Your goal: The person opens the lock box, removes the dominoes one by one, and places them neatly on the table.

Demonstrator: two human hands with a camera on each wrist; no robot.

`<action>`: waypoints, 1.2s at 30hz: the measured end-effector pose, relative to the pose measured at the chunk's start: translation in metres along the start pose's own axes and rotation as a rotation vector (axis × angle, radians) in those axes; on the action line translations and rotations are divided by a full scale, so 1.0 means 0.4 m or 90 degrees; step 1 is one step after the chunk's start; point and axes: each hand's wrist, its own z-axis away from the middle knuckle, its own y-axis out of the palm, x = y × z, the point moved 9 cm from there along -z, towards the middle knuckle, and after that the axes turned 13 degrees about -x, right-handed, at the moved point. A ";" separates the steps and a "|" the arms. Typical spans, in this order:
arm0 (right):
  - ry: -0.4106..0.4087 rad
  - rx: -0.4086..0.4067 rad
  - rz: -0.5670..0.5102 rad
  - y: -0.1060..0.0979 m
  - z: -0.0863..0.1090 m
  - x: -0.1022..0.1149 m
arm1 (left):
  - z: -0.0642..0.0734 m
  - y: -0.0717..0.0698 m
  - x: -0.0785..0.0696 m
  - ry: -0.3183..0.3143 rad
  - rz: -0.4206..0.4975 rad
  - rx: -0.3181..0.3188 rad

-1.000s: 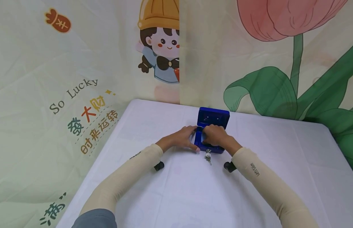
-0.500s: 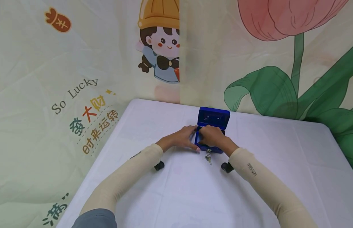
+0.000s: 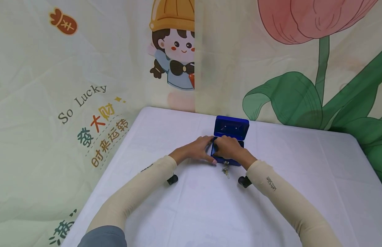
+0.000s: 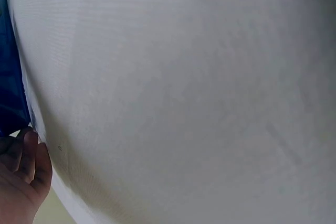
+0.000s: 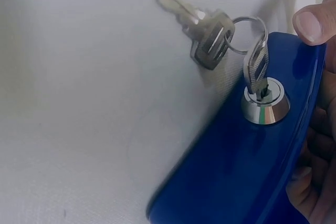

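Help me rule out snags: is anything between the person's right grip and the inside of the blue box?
Nothing visible: the right grip reaches into the blue box. The lid stands open behind; the keys are in front.

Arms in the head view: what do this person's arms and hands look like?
The left hand and right hand are ungloved. Both arms wear cream sleeves with small dark lettering. A black device shows below each wrist. A blue-grey garment covers the upper left arm.

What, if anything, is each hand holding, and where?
Left hand: blue box, by its left end. Right hand: inside the box; can't tell whether it holds anything.
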 end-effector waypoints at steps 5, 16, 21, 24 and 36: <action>0.004 -0.001 0.002 -0.001 -0.001 -0.001 | 0.000 -0.002 -0.002 0.011 -0.002 -0.005; 0.014 0.004 0.016 0.007 -0.008 -0.008 | 0.000 -0.001 0.001 0.000 0.003 -0.002; 0.020 0.014 0.021 0.009 -0.010 -0.008 | -0.002 -0.001 0.001 0.007 0.001 -0.006; 0.024 0.017 0.024 0.009 -0.011 -0.009 | -0.003 -0.001 0.001 0.005 0.004 -0.007; 0.023 0.012 0.013 0.013 -0.014 -0.012 | -0.007 0.001 0.002 0.006 0.009 -0.010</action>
